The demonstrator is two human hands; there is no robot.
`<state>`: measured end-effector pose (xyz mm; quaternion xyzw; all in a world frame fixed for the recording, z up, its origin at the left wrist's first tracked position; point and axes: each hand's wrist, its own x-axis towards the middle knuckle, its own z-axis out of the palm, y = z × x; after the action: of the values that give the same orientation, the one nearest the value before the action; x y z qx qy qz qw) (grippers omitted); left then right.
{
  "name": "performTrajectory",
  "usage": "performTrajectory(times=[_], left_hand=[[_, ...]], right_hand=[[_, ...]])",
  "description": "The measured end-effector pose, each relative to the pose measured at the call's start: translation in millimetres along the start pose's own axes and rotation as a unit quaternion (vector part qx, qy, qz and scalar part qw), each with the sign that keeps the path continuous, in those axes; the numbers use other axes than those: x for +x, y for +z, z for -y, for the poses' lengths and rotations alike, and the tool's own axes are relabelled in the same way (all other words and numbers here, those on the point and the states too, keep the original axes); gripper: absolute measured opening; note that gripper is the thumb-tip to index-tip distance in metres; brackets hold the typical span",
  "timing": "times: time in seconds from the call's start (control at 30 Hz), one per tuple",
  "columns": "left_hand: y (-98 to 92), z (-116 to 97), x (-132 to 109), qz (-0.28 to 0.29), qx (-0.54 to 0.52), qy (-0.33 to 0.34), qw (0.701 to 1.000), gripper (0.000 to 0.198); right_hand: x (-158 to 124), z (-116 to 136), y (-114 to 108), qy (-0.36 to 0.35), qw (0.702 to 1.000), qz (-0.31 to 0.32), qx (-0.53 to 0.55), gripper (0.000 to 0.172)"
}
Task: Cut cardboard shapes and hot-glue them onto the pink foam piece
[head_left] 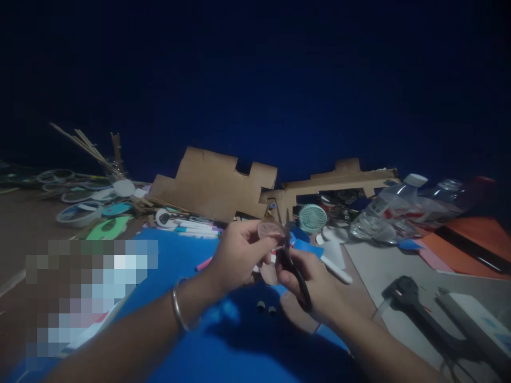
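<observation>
The left hand (235, 255), wearing a bangle (179, 306) at the wrist, is pinching a small round cardboard disc (270, 229) between thumb and fingertips. It is holding the disc in the air above the far edge of the blue sheet (171, 266), apparently so the rim stays free on all sides. The right hand (315, 282) is closing around the black handles of the scissors (293, 266), and the blades are pointing up and touching the disc's right edge. The sheet is covering the table under both wrists, likely to catch scraps. Beyond the sheet, markers (195, 226), cardboard pieces (215, 183) and a small fan (312, 218) are lying. Right of the sheet, plastic bottles (391, 210) and a glue gun (407, 298) are resting within reach.
</observation>
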<state>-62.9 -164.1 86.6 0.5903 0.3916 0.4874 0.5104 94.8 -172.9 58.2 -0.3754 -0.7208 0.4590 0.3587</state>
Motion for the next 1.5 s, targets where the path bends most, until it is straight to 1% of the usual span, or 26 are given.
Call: performTrajectory(times=[0.1,0.23,0.37,0.43,0.57,0.7,0.97,1.13,1.27,1.5], left_hand=[[-0.3,1,1,-0.002,0.005,0.0,1.0,0.014],[-2.5,-1,3,0.004,0.022,0.005,1.0,0.018],[-6.3,-3,3,0.022,0.044,0.015,0.999,0.02],[-8.5,-4,3,0.028,0.052,0.018,0.998,0.019],[-12.2,-6,4,0.044,0.054,0.016,0.997,0.016],[-13.6,-11,4,0.055,0.064,0.023,0.996,0.013],[-15.8,-15,3,0.067,0.072,0.018,0.995,0.015],[-19.9,-18,2,0.066,0.121,0.014,0.99,0.015],[-20.5,-19,2,0.063,0.132,0.016,0.989,0.016],[-23.2,-17,3,0.065,0.143,0.019,0.987,0.017]], right_hand=[[-1,-2,1,-0.006,1.0,-0.001,0.011,0.037],[-2,-2,0,0.011,1.0,-0.002,0.004,0.034],[-1,2,-2,0.017,1.0,-0.003,-0.012,0.04],[0,3,-3,0.016,1.0,-0.001,-0.018,0.043],[0,5,-4,0.04,0.999,0.005,-0.036,0.048],[0,5,-4,0.05,0.997,0.006,-0.06,0.054],[0,3,-5,0.06,0.995,0.002,-0.081,0.054],[-1,4,-5,0.06,0.994,0.013,-0.088,0.059],[-1,3,-4,0.058,0.994,0.006,-0.087,0.06],[-2,2,-4,0.066,0.994,0.005,-0.081,0.056]])
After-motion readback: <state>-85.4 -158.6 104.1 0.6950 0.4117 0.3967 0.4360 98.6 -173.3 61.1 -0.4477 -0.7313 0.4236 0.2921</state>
